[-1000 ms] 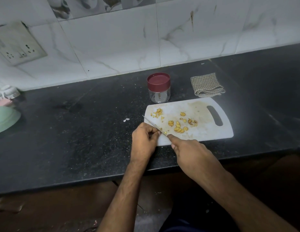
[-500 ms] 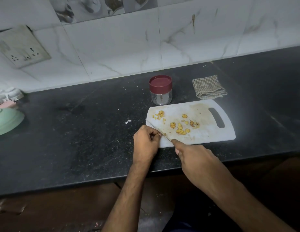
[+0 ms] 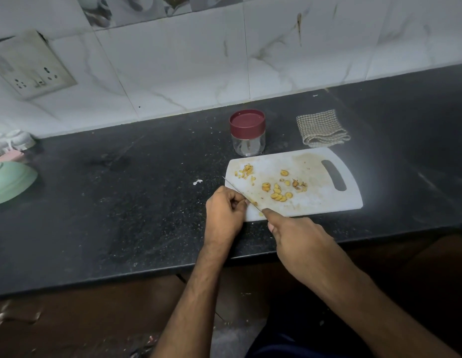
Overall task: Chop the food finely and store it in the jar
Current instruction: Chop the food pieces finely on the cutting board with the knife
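A black speckled stone counter (image 3: 95, 202) runs across the middle of the frame, backed by a wall of white marbled tiles (image 3: 186, 68). On that wall, at the upper left of the frame, sits a tilted switch and socket plate (image 3: 31, 65).

Right of centre lies a white cutting board (image 3: 315, 202), its handle slot towards the right of the frame. Yellow food (image 3: 277, 193) is scattered on it: round slices near the middle, a small heap of finer bits towards the board's upper left corner, and a few brownish pieces to the right of the slices.

The right hand (image 3: 302, 244), in the lower centre of the frame, grips the handle of a knife (image 3: 240, 193), with the forefinger stretched along the back of the blade. The thin blade slants up and left across the board's near left corner, its tip reaching just past the board's left edge. The left hand (image 3: 224, 215) is at that same corner, fingers curled with their tips right beside the blade; they seem to pinch a small piece of food there, though the piece is too small to make out clearly. The two hands are close together, just short of touching.

Just above the board in the frame stands the jar (image 3: 248, 143), clear glass, with a dark red lid (image 3: 247, 122) on it. To its right lies a folded checked cloth (image 3: 321, 129). A small white scrap (image 3: 198, 182) lies on the counter left of the board. At the left edge of the frame is a pale green bowl (image 3: 10, 183), with pale crockery above it, half out of view.
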`<act>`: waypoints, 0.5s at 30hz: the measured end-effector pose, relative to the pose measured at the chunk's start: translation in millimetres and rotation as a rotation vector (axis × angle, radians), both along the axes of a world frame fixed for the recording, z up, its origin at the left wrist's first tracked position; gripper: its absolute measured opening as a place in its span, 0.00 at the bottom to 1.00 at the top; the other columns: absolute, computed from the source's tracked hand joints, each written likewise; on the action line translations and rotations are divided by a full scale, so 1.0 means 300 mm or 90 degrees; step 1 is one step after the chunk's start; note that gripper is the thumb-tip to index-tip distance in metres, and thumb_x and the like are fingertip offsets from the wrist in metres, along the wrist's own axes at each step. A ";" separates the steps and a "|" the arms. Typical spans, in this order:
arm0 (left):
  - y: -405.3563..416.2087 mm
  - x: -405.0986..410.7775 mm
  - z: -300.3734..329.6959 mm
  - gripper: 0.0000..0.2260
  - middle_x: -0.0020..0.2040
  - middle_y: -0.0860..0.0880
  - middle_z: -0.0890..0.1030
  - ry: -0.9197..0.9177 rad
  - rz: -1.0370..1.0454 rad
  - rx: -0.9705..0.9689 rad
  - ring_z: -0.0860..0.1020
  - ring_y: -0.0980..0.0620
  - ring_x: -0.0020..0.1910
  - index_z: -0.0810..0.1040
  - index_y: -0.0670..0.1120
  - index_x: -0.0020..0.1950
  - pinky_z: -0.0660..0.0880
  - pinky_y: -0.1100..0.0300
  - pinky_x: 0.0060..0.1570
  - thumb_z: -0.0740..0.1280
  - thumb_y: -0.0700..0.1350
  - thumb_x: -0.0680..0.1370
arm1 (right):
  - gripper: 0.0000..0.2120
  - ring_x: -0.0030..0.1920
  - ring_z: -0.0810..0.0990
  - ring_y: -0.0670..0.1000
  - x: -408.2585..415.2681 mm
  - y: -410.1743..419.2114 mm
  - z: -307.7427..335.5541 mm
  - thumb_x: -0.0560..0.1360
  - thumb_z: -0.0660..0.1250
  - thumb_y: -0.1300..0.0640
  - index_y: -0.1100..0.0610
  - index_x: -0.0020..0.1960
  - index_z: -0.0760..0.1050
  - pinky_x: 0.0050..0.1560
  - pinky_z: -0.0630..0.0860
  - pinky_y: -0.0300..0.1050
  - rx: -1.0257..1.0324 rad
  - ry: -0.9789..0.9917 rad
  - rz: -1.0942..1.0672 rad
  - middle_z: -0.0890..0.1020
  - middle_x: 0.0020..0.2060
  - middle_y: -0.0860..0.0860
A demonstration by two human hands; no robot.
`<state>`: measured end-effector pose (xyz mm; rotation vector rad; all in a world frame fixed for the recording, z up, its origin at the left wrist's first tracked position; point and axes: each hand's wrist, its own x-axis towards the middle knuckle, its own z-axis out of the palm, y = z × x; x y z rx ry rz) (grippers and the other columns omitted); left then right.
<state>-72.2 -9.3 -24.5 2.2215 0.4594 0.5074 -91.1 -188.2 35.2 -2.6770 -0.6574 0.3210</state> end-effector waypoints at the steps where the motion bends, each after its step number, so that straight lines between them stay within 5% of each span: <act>1: 0.001 0.001 -0.004 0.07 0.42 0.52 0.77 0.000 -0.001 -0.002 0.75 0.59 0.38 0.80 0.43 0.38 0.70 0.74 0.38 0.74 0.37 0.75 | 0.19 0.48 0.78 0.53 0.012 0.014 -0.003 0.85 0.52 0.54 0.42 0.74 0.62 0.50 0.79 0.53 -0.006 0.010 -0.005 0.78 0.47 0.51; 15: 0.002 0.005 -0.018 0.05 0.44 0.52 0.79 -0.007 0.006 -0.028 0.78 0.59 0.41 0.82 0.44 0.40 0.72 0.74 0.39 0.74 0.38 0.76 | 0.18 0.48 0.78 0.54 0.030 0.038 -0.004 0.84 0.52 0.55 0.42 0.73 0.64 0.52 0.80 0.55 0.010 0.037 0.000 0.78 0.48 0.52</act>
